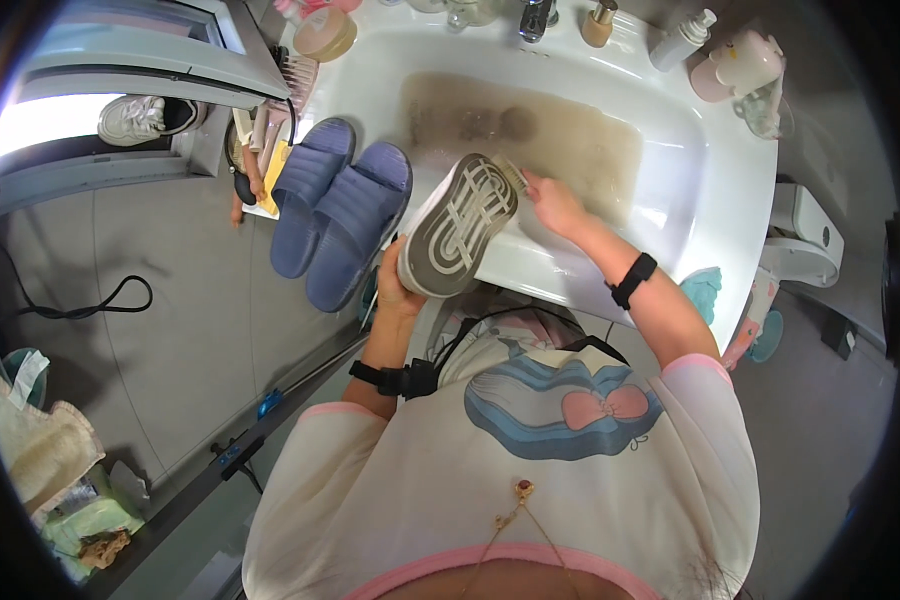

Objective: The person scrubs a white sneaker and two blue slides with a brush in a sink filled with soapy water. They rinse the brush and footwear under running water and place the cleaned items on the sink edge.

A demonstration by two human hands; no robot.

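My left hand (398, 285) grips the heel end of a white sneaker (458, 224), held sole-up over the front rim of a white sink (710, 170). The sole is grey with white tread lines. My right hand (553, 203) holds a small scrub brush (511, 177) whose bristles touch the toe end of the sole. The basin behind is full of murky brown water (530, 135). Both wrists wear black bands.
A pair of blue slippers (340, 205) lies on the counter left of the sink. Bottles and a pink container (735, 60) stand along the back rim by the tap (535, 18). Another white sneaker (140, 118) sits at the far left. Rags (40, 440) lie lower left.
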